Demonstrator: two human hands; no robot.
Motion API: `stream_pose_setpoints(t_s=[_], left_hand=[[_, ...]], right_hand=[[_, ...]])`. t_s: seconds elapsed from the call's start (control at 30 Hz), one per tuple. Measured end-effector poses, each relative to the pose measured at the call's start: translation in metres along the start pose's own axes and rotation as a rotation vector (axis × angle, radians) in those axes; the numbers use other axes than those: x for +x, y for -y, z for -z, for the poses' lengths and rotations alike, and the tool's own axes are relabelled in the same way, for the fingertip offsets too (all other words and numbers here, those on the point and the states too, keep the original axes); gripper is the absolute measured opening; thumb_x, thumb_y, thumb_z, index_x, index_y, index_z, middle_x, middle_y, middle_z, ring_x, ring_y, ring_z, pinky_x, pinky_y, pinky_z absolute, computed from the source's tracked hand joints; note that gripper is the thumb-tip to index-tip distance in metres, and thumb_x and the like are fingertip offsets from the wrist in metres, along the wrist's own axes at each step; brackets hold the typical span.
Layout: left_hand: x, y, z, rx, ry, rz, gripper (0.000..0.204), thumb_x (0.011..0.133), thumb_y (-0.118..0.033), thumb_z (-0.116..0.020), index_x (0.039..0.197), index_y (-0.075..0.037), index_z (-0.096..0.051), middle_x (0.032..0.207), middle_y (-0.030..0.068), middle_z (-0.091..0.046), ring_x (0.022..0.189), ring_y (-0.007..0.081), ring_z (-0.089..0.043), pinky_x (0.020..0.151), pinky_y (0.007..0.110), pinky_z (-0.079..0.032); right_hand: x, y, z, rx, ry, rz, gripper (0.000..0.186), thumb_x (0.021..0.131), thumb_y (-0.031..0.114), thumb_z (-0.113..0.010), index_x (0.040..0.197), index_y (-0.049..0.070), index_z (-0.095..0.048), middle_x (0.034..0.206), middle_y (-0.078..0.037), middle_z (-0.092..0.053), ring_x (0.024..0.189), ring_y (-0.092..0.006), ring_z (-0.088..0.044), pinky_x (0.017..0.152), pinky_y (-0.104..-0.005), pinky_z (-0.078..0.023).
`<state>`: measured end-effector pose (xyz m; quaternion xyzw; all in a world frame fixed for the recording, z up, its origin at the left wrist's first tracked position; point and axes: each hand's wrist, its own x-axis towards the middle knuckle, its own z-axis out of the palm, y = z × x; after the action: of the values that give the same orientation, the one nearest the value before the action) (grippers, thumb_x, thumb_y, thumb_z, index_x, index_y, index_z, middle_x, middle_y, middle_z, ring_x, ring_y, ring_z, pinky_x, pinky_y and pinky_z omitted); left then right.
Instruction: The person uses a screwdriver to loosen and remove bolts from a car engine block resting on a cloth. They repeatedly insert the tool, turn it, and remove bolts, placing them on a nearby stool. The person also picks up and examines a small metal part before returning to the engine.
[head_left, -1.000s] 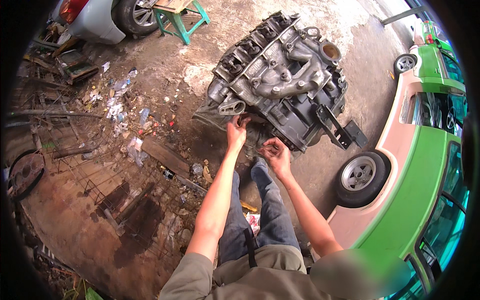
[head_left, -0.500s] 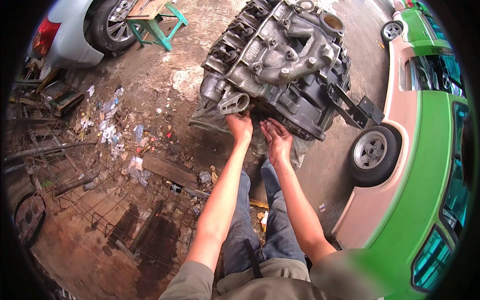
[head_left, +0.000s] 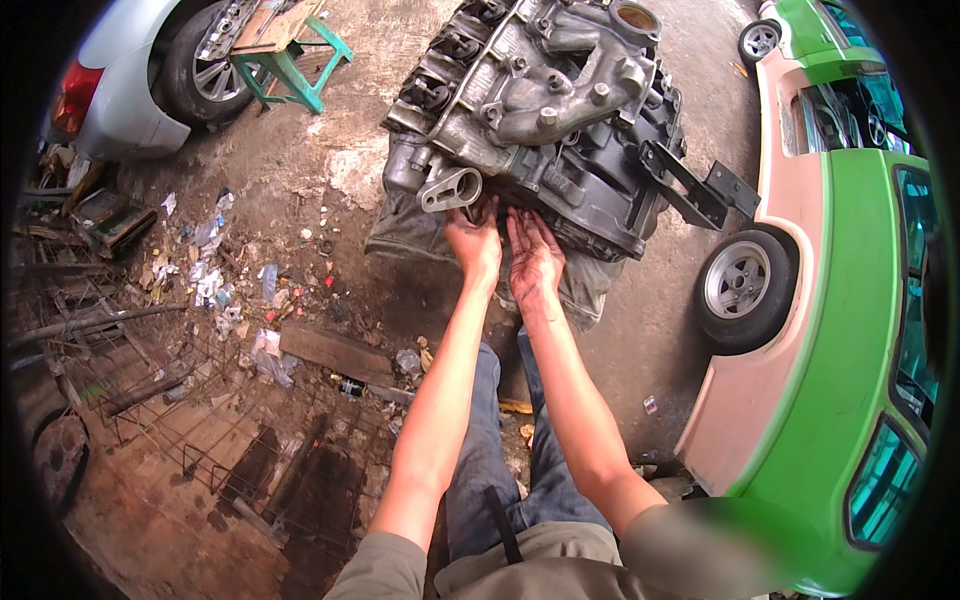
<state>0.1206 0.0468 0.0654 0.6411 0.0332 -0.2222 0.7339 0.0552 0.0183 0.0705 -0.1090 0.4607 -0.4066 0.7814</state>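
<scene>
A grey metal car engine [head_left: 560,120] rests at top centre on a dark cloth or sheet [head_left: 400,235]. My left hand [head_left: 474,245] reaches to its near lower edge, just beneath a silvery oval pipe flange [head_left: 452,190]. Most of that hand's fingers are hidden by the engine, so their grip does not show. Close beside it, my right hand [head_left: 535,262] is turned palm up, with dark smudges on the skin. Its fingers are stretched out, and the tips touch or pass under the engine's near edge. Nothing shows in the right palm.
A black bracket [head_left: 700,185] juts from the engine's right side. A green and pink car body [head_left: 800,380] stands to the right. Far left are a silver car [head_left: 130,90] and a wooden-topped stool [head_left: 280,30]. Litter [head_left: 210,270], a plank [head_left: 335,350] and wire mesh [head_left: 200,430] cover the left floor.
The right hand has moved closer to the left and turned palm up, its fingers straighter and further in under the engine's edge. The whole view has shifted slightly.
</scene>
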Motion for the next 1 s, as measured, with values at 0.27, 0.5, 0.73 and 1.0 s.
stream_pose_setpoints(t_s=[0.27, 0.5, 0.73, 1.0], left_hand=[[-0.008, -0.032, -0.006, 0.004, 0.044, 0.144, 0.043, 0.09, -0.017, -0.075, 0.123, 0.001, -0.054, 0.105, 0.0073, -0.064, 0.063, 0.0072, -0.054, 0.04, 0.022, -0.04], [-0.009, -0.031, -0.009, -0.044, -0.028, 0.143, 0.027, 0.087, -0.009, -0.076, 0.108, 0.004, -0.065, 0.093, 0.0069, -0.07, 0.053, 0.0066, -0.051, 0.038, 0.023, -0.037], [-0.002, -0.025, -0.008, 0.044, -0.044, 0.073, 0.02, 0.084, -0.005, -0.078, 0.099, 0.005, -0.07, 0.086, 0.0077, -0.072, 0.046, 0.0055, -0.047, 0.037, 0.023, -0.034], [-0.003, -0.026, -0.007, 0.102, -0.057, 0.016, 0.02, 0.083, 0.0, -0.078, 0.1, 0.006, -0.07, 0.091, 0.0086, -0.073, 0.059, 0.0081, -0.056, 0.051, 0.024, -0.043]], right_hand=[[0.001, -0.001, -0.004, 0.0, -0.036, 0.003, 0.034, 0.098, -0.004, -0.054, 0.13, -0.013, -0.048, 0.129, -0.024, -0.058, 0.118, -0.0363, -0.062, 0.103, -0.0409, -0.055], [-0.002, 0.0, -0.007, 0.082, -0.047, -0.011, 0.033, 0.098, -0.002, -0.053, 0.128, -0.015, -0.047, 0.131, -0.026, -0.057, 0.122, -0.0378, -0.059, 0.106, -0.0431, -0.053], [0.0, 0.002, -0.003, 0.119, -0.033, -0.04, 0.031, 0.099, -0.002, -0.052, 0.127, -0.015, -0.048, 0.133, -0.026, -0.055, 0.123, -0.0386, -0.058, 0.107, -0.044, -0.052], [0.003, 0.002, -0.001, 0.15, -0.03, -0.08, 0.031, 0.1, -0.002, -0.05, 0.128, -0.014, -0.047, 0.134, -0.027, -0.055, 0.124, -0.0391, -0.057, 0.107, -0.0446, -0.051]])
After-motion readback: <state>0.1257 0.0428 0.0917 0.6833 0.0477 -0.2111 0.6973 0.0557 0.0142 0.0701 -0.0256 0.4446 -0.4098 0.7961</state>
